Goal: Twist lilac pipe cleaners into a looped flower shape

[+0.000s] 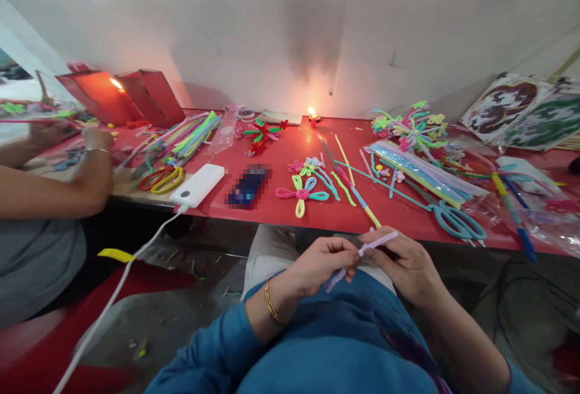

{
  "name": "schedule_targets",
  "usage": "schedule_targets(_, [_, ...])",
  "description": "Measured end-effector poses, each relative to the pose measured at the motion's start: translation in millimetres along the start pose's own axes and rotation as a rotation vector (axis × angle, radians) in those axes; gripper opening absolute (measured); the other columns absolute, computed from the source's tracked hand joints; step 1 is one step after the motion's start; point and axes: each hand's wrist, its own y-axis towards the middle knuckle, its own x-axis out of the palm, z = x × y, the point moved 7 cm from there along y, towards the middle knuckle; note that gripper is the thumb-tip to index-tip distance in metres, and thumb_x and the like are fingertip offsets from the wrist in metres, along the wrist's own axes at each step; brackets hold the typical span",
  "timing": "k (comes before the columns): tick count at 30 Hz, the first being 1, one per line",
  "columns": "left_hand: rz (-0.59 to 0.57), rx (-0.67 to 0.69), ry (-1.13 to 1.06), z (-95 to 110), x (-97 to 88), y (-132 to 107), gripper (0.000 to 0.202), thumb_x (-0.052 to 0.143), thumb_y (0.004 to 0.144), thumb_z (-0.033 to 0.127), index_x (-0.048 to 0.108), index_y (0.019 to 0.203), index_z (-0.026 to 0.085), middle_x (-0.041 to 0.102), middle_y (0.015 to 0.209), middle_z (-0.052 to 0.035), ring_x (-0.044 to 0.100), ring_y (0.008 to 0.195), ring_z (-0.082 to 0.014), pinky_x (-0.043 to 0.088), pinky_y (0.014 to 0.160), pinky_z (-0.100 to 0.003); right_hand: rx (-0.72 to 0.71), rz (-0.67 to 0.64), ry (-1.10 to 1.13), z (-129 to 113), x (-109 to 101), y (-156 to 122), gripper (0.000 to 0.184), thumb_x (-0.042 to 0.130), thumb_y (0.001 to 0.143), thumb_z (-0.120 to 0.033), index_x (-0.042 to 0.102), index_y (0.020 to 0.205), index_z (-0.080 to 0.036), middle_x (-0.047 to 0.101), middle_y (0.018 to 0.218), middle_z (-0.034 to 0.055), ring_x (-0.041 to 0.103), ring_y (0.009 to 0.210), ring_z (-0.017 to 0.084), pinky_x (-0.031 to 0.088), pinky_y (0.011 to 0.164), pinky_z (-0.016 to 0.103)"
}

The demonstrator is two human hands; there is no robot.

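Observation:
Over my lap, just below the front edge of the red table (317, 216), both hands pinch one pale lilac pipe cleaner (379, 240). My left hand (319, 264) grips its lower end, and my right hand (405, 261) holds its upper part, with the tip sticking out to the right. On the table ahead lie a finished pipe-cleaner flower (301, 193) in pink, yellow and teal, several loose coloured pipe cleaners (351, 185) and teal scissors (455, 219).
A lit candle (312, 117) burns at the back by the white partition. A white power bank (198, 185) with a trailing cable and a phone (249, 187) lie left of centre. Another person's arm (58, 185) works at the left, near yellow-red scissors (162, 179) and a red box (151, 96).

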Motion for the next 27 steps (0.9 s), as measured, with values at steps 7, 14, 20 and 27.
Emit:
schedule_targets(7, [0.233, 0.626, 1.041, 34, -2.3, -12, 0.019, 0.045, 0.079, 0.023, 0.063, 0.075, 0.018, 0.061, 0.070, -0.0054, 0.052, 0.067, -0.0142, 0.036, 0.065, -0.028, 0.327, -0.042, -0.044, 19, 9, -4, 0.025, 0.053, 0.075, -0.028, 0.054, 0.053, -0.017, 0.046, 0.045, -0.0037, 0.044, 0.043, 0.010, 0.034, 0.042, 0.021])
schedule_targets(14, [0.176, 0.614, 1.088, 34, -2.3, -8, 0.022, 0.041, 0.082, 0.025, 0.062, 0.087, 0.018, 0.063, 0.077, -0.0060, 0.053, 0.071, -0.0147, 0.038, 0.067, -0.027, 0.516, -0.147, 0.313, 34, 23, -10, 0.024, 0.053, 0.075, -0.034, 0.059, 0.062, -0.014, 0.044, 0.045, -0.0047, 0.038, 0.041, 0.008, 0.030, 0.038, 0.019])
schedule_targets(20, [0.153, 0.352, 0.551, 32, -5.3, -5, 0.016, 0.048, 0.078, 0.027, 0.056, 0.070, 0.016, 0.054, 0.062, 0.0000, 0.047, 0.058, -0.0097, 0.037, 0.056, -0.022, 0.461, -0.135, 0.373, 40, 8, -5, 0.027, 0.050, 0.077, -0.037, 0.064, 0.070, -0.015, 0.043, 0.042, -0.0051, 0.038, 0.037, 0.007, 0.030, 0.035, 0.019])
schedule_targets(27, [0.097, 0.114, -0.095, 14, -6.9, 1, 0.027, 0.065, 0.064, 0.037, 0.055, 0.070, 0.013, 0.051, 0.051, 0.0036, 0.046, 0.045, -0.0062, 0.037, 0.049, -0.021, 0.116, 0.010, 0.154, 19, -4, 2, 0.008, 0.056, 0.071, -0.018, 0.064, 0.071, -0.020, 0.064, 0.066, 0.0016, 0.059, 0.059, 0.014, 0.046, 0.053, 0.024])
